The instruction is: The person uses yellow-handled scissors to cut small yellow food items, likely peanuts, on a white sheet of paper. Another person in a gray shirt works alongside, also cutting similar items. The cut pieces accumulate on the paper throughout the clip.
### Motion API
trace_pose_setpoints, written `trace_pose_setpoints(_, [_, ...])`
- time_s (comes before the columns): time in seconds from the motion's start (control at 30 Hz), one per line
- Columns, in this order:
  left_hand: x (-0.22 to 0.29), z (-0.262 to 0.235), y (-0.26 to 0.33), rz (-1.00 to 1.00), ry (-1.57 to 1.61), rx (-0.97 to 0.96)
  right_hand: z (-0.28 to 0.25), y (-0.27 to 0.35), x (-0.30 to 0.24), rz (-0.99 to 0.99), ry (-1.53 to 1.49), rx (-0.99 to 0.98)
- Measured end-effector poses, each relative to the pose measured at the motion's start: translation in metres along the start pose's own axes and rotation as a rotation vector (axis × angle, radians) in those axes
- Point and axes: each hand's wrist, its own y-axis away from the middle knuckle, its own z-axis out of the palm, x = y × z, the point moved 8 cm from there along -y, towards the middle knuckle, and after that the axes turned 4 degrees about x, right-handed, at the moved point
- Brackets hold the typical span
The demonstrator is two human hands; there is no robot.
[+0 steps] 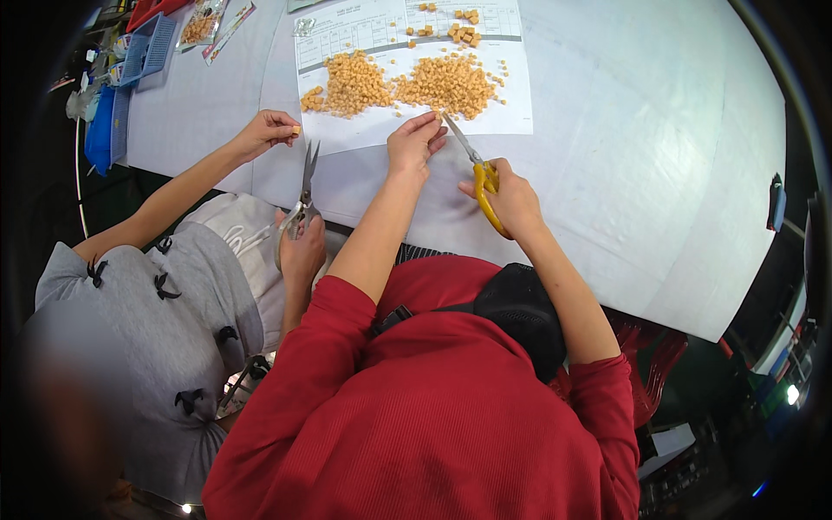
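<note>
My right hand (513, 198) is closed round the yellow handles of a pair of scissors (487, 211). Their metal blades point up and left and reach the fingertips of my left hand (414, 146). Those fingers are pinched together at the near edge of a heap of tiny orange cubes (446, 84). A small orange piece seems to be between them, mostly hidden by the fingers and blade tips. A second heap of tiny cubes (354, 85) lies to its left. Larger orange cubes (464, 35) are farther back. All rest on a printed paper sheet (511, 108).
At my left, a co-worker in grey holds an orange cube (296, 130) and metal scissors (308, 178). A blue basket (147, 50) and a plastic bag of orange pieces (201, 24) are at the far left. The white table (641, 165) stretches to the right.
</note>
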Motion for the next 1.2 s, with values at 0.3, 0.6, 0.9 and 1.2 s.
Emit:
trace_pose_setpoints(0.3, [0.033,0.006,0.01,0.353,-0.267,-0.126,-0.01,0.018,-0.004,-0.02,-0.029,-0.017])
trace_pose_setpoints(0.6, [0.07,0.029,0.025,0.675,-0.622,-0.104,-0.026,0.01,-0.006,-0.083,-0.01,0.101])
trace_pose_setpoints(0.9, [0.068,0.032,0.009,0.767,-0.929,0.024,-0.049,-0.017,-0.003,-0.045,-0.058,0.187])
trace_pose_setpoints(1.2, [0.055,0.042,0.015,0.841,-1.026,0.052,-0.054,-0.01,0.006,0.05,-0.211,0.119])
